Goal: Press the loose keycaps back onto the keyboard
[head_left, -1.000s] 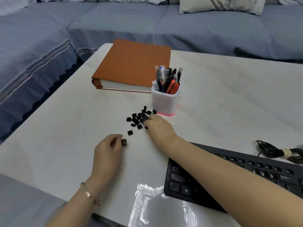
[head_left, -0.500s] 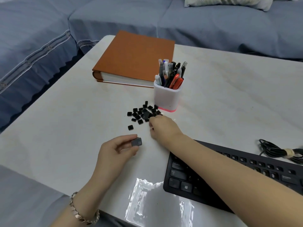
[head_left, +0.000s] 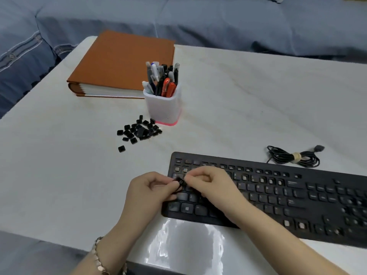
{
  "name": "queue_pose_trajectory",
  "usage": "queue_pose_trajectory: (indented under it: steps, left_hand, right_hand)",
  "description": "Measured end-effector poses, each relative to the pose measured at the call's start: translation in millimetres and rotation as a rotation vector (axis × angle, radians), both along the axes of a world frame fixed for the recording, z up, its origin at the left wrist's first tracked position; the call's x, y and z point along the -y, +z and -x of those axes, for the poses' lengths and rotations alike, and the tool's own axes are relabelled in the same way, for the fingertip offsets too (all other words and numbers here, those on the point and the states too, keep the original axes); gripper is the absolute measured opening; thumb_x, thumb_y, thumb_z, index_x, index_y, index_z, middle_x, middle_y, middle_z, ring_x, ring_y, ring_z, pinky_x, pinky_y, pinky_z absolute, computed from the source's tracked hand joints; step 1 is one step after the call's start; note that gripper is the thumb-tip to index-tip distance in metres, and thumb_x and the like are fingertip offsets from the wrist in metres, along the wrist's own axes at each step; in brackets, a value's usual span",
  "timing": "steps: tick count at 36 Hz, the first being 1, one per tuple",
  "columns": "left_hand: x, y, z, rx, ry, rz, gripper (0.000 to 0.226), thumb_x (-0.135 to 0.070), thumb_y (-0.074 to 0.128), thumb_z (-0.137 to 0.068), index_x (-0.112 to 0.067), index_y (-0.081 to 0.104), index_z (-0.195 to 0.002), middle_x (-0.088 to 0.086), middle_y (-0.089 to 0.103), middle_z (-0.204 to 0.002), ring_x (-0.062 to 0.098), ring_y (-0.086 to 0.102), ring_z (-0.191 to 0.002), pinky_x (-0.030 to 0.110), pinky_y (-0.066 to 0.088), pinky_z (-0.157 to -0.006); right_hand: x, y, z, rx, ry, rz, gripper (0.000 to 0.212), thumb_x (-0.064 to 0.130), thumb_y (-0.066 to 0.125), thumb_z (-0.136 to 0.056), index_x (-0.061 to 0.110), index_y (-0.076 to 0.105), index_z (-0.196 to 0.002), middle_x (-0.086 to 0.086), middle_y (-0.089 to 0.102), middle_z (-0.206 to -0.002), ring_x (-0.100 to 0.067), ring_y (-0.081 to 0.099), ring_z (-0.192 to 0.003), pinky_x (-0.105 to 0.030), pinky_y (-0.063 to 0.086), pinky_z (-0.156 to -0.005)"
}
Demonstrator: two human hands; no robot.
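Both hands have left the spots they held half a second ago: the right hand (head_left: pixel 210 185) has come away from the pile of keycaps (head_left: pixel 139 131), and the left hand (head_left: pixel 151 193) has come in from the bare surface (head_left: pixel 248 92) to meet it over the left end of the keyboard (head_left: pixel 278 197). They are now together, with the fingers of each curled and the fingertips pinching one small black keycap (head_left: pixel 180 182) between them. That keycap sits just above the keys at the keyboard's left end; whether it touches the keyboard I cannot tell.

Several sockets on the keyboard show pale bare centres, mostly in the upper rows and near the lower right. The pile of keycaps lies on the surface far left of the keyboard, just beside the base of a white pen holder (head_left: pixel 162 108) with a pink foot, full of pens. A stray keycap (head_left: pixel 121 148) lies apart on the near-left side of the pile.

Behind the pen holder an orange-brown book (head_left: pixel 121 64) lies flat at the far left of the surface. A bundled black cable (head_left: pixel 294 156) rests beyond the keyboard on the right. A bracelet (head_left: pixel 99 261) circles the left wrist. A blue-grey sofa (head_left: pixel 198 20) runs along the far side and the left.
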State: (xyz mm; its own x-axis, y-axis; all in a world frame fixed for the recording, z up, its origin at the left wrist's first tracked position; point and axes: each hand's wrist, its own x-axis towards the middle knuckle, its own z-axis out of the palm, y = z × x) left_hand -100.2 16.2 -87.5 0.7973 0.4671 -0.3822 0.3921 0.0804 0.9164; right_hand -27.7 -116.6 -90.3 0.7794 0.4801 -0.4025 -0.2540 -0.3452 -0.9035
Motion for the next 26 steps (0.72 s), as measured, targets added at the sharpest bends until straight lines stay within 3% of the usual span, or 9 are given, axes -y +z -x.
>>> queue_pose_trajectory:
  steps: [4,9,12,19,23,26]
  left_hand:
    - [35.5,-0.4,-9.4,-0.007,-0.023,0.056,0.006,-0.003,0.072,-0.078,-0.006,0.072,-0.073,0.009,0.072,-0.069,0.016,0.069,-0.066,0.019,0.056,-0.063]
    - [76.3,-1.4,-20.7,-0.001,-0.062,-0.005,0.007,-0.010,0.075,-0.077,-0.016,0.073,-0.074,-0.007,0.072,-0.071,-0.002,0.063,-0.063,0.010,0.048,-0.061]
    - [94.1,-0.3,-26.0,-0.014,-0.078,0.062,0.010,-0.007,0.072,-0.080,-0.015,0.072,-0.073,-0.006,0.072,-0.068,-0.001,0.064,-0.062,0.011,0.051,-0.061]
    - [119.2,3.5,-29.7,-0.062,-0.149,0.210,0.008,0.001,0.069,-0.080,-0.004,0.068,-0.074,0.007,0.071,-0.070,0.014,0.069,-0.071,0.020,0.057,-0.071]
    - [121.9,4.7,-30.8,-0.079,-0.145,0.262,0.015,0.007,0.067,-0.080,-0.006,0.063,-0.086,0.005,0.068,-0.064,0.011,0.067,-0.063,0.023,0.058,-0.069]
    - [123.7,5.2,-30.4,-0.095,-0.184,0.266,0.016,0.009,0.064,-0.081,-0.006,0.064,-0.087,0.006,0.068,-0.063,0.010,0.067,-0.060,0.024,0.058,-0.068]
  right_hand:
    - [26.0,-0.3,5.2,-0.058,-0.149,-0.055,0.005,0.015,0.067,-0.082,0.020,0.067,-0.080,0.007,0.066,-0.070,0.011,0.056,-0.058,-0.004,0.040,-0.056]
    - [65.3,1.3,4.8,-0.081,-0.323,-0.102,0.008,0.015,0.068,-0.082,0.014,0.068,-0.090,0.003,0.068,-0.075,0.010,0.058,-0.059,-0.004,0.041,-0.054]
    - [83.6,1.0,6.4,-0.100,-0.385,-0.108,0.007,0.017,0.068,-0.082,0.015,0.068,-0.088,0.006,0.067,-0.071,0.011,0.058,-0.057,-0.004,0.041,-0.053]
    - [110.3,-2.2,11.8,0.036,-0.384,-0.073,0.010,0.008,0.067,-0.082,0.005,0.070,-0.090,0.007,0.066,-0.070,0.010,0.057,-0.056,-0.003,0.039,-0.055]
    - [121.8,-3.4,11.2,0.114,-0.294,0.011,0.013,0.008,0.071,-0.077,0.020,0.069,-0.082,0.019,0.060,-0.052,0.005,0.048,-0.046,-0.005,0.038,-0.055]
    - [127.6,-4.7,11.0,0.193,-0.226,0.090,0.014,0.011,0.075,-0.074,0.021,0.069,-0.082,0.025,0.052,-0.044,-0.001,0.040,-0.045,-0.007,0.035,-0.053]
